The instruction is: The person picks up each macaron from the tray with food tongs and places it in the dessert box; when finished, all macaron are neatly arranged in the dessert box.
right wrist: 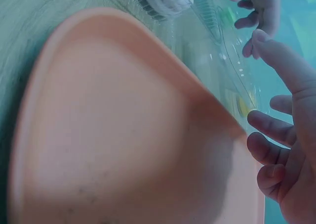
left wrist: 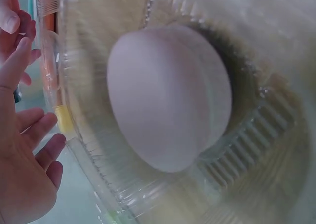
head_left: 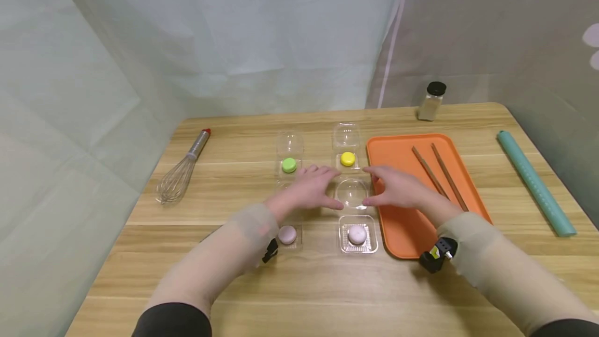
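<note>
Pale sheets hang around the back and sides here, with a wood-grain worktop (head_left: 318, 295) in front of them. Far left there's a balloon whisk (head_left: 191, 156), red tip pointing away from the person. Next comes a column of clear clamshells: green macaron (head_left: 288, 165) in the back one, lavender macaron (head_left: 287, 234) in the front one, whose lid is mostly lost behind an arm.

Now the busy bit. The left hand (head_left: 312, 187) is released, fingers spread, thumb toward the second column. That column has a yellow macaron (head_left: 348, 158) at the back with its lid laid back, then the front-right lid (head_left: 352, 193), also laid back, behind its base (head_left: 344, 243) with another lavender macaron sitting in it. The right hand (head_left: 398, 187) is released too, over the left part of the orange tray (head_left: 395, 233). Can't tell if either one touches that lid.

My read: the step in hand is getting both hands around the front-right lid. Next move probably calls for a light, even pinch on both edges so the thin plastic doesn't buckle.

Also rightward: brown chopsticks (head_left: 449, 176) on the tray, a black-capped jar (head_left: 430, 105) behind it, and what looks like a teal rolling pin (head_left: 534, 183).
</note>
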Demonstrator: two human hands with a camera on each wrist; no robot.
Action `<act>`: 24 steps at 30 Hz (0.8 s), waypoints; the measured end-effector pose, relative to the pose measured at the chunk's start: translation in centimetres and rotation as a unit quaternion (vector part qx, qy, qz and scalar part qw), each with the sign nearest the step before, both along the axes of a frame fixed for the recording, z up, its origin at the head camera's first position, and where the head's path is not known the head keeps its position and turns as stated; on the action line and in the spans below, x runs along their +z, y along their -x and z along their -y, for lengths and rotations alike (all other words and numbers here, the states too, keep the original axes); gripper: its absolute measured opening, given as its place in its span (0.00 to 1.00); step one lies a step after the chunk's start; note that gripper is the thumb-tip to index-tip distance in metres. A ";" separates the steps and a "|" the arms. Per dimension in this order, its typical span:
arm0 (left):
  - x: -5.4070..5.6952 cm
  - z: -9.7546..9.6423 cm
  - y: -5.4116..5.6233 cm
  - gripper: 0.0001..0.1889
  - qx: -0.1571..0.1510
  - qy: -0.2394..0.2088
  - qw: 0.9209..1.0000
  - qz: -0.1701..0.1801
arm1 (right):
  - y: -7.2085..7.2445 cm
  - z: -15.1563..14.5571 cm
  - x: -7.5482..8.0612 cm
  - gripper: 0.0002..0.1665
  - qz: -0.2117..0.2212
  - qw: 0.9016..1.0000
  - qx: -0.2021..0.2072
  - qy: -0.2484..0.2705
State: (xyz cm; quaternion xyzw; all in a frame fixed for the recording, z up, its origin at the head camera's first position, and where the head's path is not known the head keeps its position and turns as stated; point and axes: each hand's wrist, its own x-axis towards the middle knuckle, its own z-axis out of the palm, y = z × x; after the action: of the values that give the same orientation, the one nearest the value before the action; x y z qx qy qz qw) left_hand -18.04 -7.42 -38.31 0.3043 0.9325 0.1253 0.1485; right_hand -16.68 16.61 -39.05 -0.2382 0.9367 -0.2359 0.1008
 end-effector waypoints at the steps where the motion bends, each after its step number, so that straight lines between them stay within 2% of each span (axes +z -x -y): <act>1: -0.1 0.0 0.0 0.48 0.001 0.001 1.000 0.000 | 0.0 0.1 0.0 0.51 0.000 1.000 0.003 0.000; 11: -0.8 -0.4 -0.1 0.49 -0.016 0.026 0.999 -0.009 | -0.1 0.7 -0.7 0.52 0.001 1.000 0.028 -0.010; 18: -1.0 -0.6 0.0 0.50 -0.032 0.044 0.998 -0.033 | -0.1 0.7 -1.0 0.52 0.003 0.999 0.036 -0.016; 24: -0.7 -1.0 0.0 0.52 -0.039 0.060 0.996 -0.046 | 0.0 0.3 -1.3 0.52 0.009 0.999 0.044 0.003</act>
State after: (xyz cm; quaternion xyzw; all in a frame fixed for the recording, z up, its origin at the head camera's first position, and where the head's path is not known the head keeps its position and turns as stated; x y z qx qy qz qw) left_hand -18.03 -6.42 -39.06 0.3363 0.9317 0.0488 0.1283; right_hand -16.65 16.29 -40.33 -0.2776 0.9237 -0.2360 0.1186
